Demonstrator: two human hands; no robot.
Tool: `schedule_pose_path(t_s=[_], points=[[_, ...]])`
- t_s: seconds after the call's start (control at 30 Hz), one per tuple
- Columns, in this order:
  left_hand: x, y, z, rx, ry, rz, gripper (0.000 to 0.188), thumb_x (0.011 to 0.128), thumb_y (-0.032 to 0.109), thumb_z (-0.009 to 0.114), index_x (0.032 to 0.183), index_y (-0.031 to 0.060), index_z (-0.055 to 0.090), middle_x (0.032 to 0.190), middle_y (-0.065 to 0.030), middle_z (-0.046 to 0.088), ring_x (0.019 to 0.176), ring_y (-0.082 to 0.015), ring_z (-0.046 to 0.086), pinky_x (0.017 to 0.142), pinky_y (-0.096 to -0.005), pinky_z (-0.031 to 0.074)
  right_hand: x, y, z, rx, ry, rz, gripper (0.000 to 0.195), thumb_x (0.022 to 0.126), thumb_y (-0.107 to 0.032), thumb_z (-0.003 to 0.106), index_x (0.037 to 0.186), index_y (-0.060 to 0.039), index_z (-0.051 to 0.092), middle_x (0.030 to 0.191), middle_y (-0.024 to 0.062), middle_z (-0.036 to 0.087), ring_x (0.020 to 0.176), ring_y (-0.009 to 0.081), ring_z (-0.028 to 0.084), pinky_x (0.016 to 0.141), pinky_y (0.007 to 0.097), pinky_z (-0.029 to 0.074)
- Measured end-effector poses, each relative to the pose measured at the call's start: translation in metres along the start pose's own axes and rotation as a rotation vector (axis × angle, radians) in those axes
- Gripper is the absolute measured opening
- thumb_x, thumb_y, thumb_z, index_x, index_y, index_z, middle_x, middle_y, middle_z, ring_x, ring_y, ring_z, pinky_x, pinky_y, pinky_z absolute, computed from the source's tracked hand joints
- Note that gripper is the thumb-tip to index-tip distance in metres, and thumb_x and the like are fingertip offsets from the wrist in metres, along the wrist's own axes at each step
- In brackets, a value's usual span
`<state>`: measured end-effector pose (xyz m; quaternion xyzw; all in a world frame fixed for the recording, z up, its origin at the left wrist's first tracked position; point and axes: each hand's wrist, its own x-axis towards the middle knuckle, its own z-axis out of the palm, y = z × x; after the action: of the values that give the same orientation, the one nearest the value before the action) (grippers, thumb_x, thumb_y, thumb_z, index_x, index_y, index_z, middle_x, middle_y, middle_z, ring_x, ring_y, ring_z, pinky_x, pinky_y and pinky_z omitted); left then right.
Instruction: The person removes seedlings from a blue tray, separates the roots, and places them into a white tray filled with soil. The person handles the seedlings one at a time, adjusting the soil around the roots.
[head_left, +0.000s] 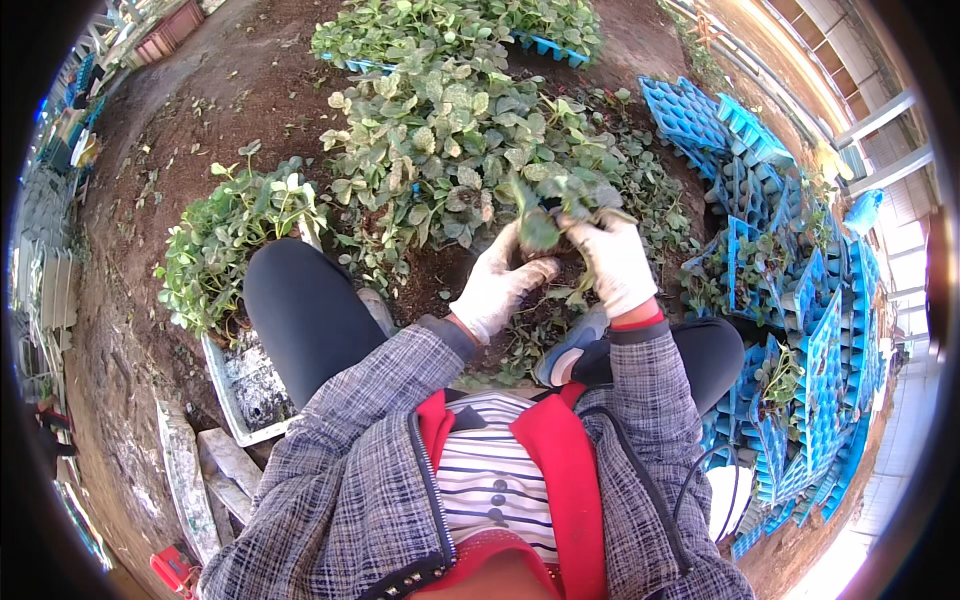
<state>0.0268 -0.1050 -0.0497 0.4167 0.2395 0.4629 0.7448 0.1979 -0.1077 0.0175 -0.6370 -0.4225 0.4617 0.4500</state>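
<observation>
My left hand (491, 292), in a pale work glove with a soiled thumb, cups the root end of a leafy seedling (541, 227) that looks like a strawberry plant. On its other side, my right hand (609, 259), gloved too, pinches the same plant near its stems and leaves. The leaves are slightly blurred, and the fingers partly hide the roots. Just beyond both hands spreads a dense mass of similar strawberry seedlings (457, 142). Loose leaves and trimmings (517, 349) litter the soil between my feet.
By my left knee, a white tray (223, 390) holds upright seedlings (232, 240). Blue plastic cell trays (821, 367) are piled at the right, some with plants caught in them. Farther ahead, more seedlings stand in blue trays (551, 49). Weathered boards (184, 480) lie at lower left.
</observation>
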Motion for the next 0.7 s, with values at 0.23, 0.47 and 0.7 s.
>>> schedule_pose_path(t_s=[0.23, 0.47, 0.7], points=[[0.003, 0.007, -0.012, -0.686, 0.084, -0.105, 0.038, 0.092, -0.006, 0.058, 0.128, 0.0062, 0.053, 0.116, -0.0098, 0.063, 0.105, -0.0228, 0.064, 0.092, -0.035, 0.057, -0.008, -0.011, 0.003, 0.503, 0.053, -0.101, 0.038, 0.095, -0.023, 0.064, 0.122, 0.0028, 0.058, 0.102, 0.0051, 0.067, 0.089, 0.0141, 0.065, 0.08, 0.0283, 0.056], [0.003, 0.011, -0.01, -0.373, 0.12, -0.038, 0.042, 0.087, -0.002, 0.067, 0.126, 0.0039, 0.053, 0.113, -0.0069, 0.064, 0.097, -0.0177, 0.065, 0.085, -0.0308, 0.055, -0.018, -0.005, 0.021, 0.094, -0.136, -0.222, 0.04, 0.079, -0.005, 0.064, 0.118, 0.0039, 0.064, 0.105, 0.0077, 0.068, 0.096, 0.013, 0.062, 0.088, 0.0258, 0.048], [0.003, 0.003, -0.007, -0.368, 0.171, 0.005, 0.061, 0.083, -0.004, 0.069, 0.138, 0.0057, 0.046, 0.103, -0.002, 0.062, 0.089, -0.0133, 0.062, 0.08, -0.0285, 0.053, -0.011, 0.011, 0.033, 0.063, 0.041, -0.167, 0.035, 0.081, -0.014, 0.077, 0.108, 0.0046, 0.066, 0.095, 0.0086, 0.07, 0.088, 0.0136, 0.063, 0.082, 0.0274, 0.05]])
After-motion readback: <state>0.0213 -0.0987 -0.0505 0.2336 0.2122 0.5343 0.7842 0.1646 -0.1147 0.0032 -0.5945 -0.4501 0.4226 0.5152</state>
